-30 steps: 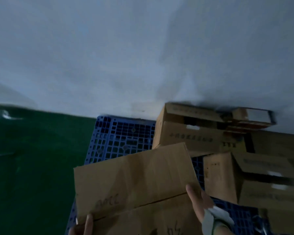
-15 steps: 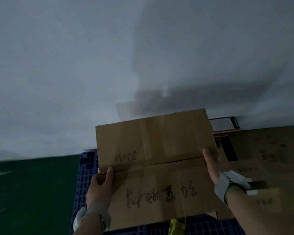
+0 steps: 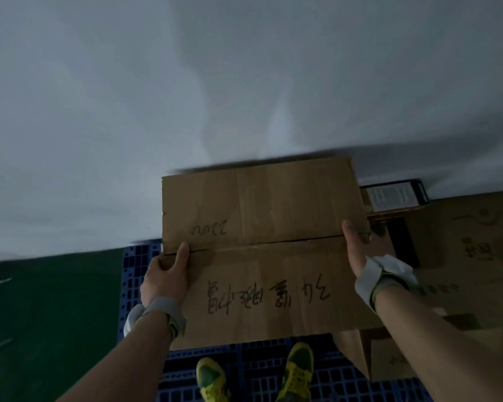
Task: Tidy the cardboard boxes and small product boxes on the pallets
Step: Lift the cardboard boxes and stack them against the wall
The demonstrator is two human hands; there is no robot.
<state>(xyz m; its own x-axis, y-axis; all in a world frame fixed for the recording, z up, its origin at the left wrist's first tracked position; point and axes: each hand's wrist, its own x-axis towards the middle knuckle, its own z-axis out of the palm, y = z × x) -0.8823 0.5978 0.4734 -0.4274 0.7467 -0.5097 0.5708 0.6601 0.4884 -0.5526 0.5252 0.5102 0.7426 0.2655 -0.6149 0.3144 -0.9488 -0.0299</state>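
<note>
I hold a large brown cardboard box (image 3: pixel 262 245) with handwritten marks on its closed top flaps, up against the white wall. My left hand (image 3: pixel 166 274) grips its left edge with the thumb on the flap seam. My right hand (image 3: pixel 356 250) presses on its right edge. The box hangs over a blue plastic pallet (image 3: pixel 140 274). More brown cardboard boxes (image 3: pixel 471 245) are stacked to the right, and a small product box (image 3: pixel 395 195) with a dark frame and pale label lies on top of them behind the held box.
My two feet in green and yellow shoes (image 3: pixel 298 369) stand on the pallet below the box. Dark green floor (image 3: pixel 47 300) lies to the left. The white wall (image 3: pixel 215 97) fills the upper view directly behind the box.
The box has come up from low over the pallet and moved back toward the wall. Both hands now show fully on its sides, and my feet have come into view.
</note>
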